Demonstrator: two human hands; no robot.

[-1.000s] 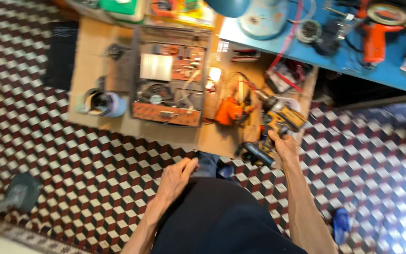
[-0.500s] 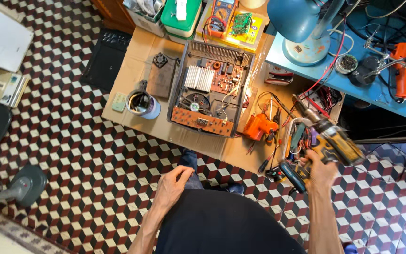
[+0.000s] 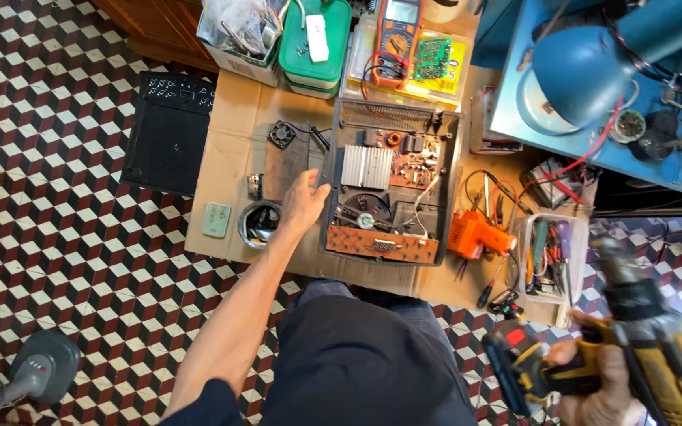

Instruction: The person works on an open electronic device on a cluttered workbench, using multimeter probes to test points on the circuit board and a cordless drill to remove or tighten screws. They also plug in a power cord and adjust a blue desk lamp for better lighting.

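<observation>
An opened electronic chassis [image 3: 388, 185] with a heatsink, a transformer and circuit boards lies on a cardboard sheet [image 3: 226, 170] on the floor. My left hand [image 3: 303, 203] reaches out to the chassis's left edge, fingers spread, touching or almost touching its side. My right hand [image 3: 597, 386] is low at the right, shut around the handle of a yellow and black cordless drill [image 3: 633, 347], which is blurred and held above the floor, away from the chassis.
A metal cup of small parts [image 3: 260, 222] sits left of my left hand. An orange soldering gun [image 3: 475, 234] and a clear tool tray [image 3: 550, 256] lie right of the chassis. A multimeter [image 3: 400, 35], green box [image 3: 315, 43], black panel [image 3: 169, 130] and blue lamp [image 3: 586, 75] surround it.
My left hand has stretched forward from my lap to the chassis's left edge. My right hand has pulled the drill back and down to the right. The view has shifted nearer.
</observation>
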